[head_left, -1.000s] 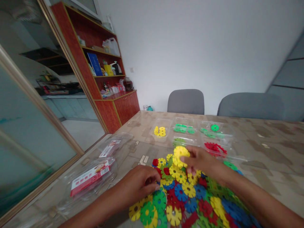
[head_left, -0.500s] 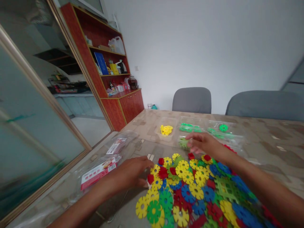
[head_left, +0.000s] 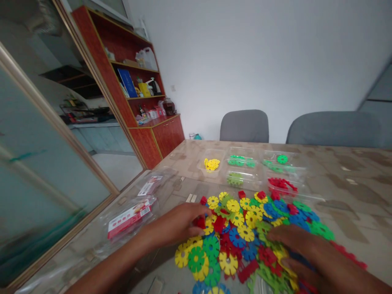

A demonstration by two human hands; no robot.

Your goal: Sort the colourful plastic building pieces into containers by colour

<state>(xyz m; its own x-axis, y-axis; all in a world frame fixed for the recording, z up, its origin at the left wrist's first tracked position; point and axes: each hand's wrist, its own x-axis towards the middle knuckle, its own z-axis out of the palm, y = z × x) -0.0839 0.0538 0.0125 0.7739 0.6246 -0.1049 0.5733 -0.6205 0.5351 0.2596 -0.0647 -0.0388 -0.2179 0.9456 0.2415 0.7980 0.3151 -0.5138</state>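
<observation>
A heap of plastic building pieces (head_left: 235,237) covers the near part of the table: notched discs in yellow, blue and green, red blocks and light-green lattice pieces. At the heap's left edge, my left hand (head_left: 182,222) has its thumb and fingers curled around a red block (head_left: 200,222). My right hand (head_left: 297,245) is low over the right side of the heap, thumb and fingers apart, close to light-green and yellow pieces. What lies beneath its palm is hidden.
Clear boxes behind the heap hold yellow discs (head_left: 212,164), green discs (head_left: 241,161), light-green pieces (head_left: 235,179) and red pieces (head_left: 281,186). Plastic packaging with a red-and-white label (head_left: 130,218) lies at left. Grey chairs (head_left: 244,126) stand beyond the table.
My right hand has come back from the light-green box down to the heap's right side. My left hand has moved slightly right, and its fingers have come around the red block.
</observation>
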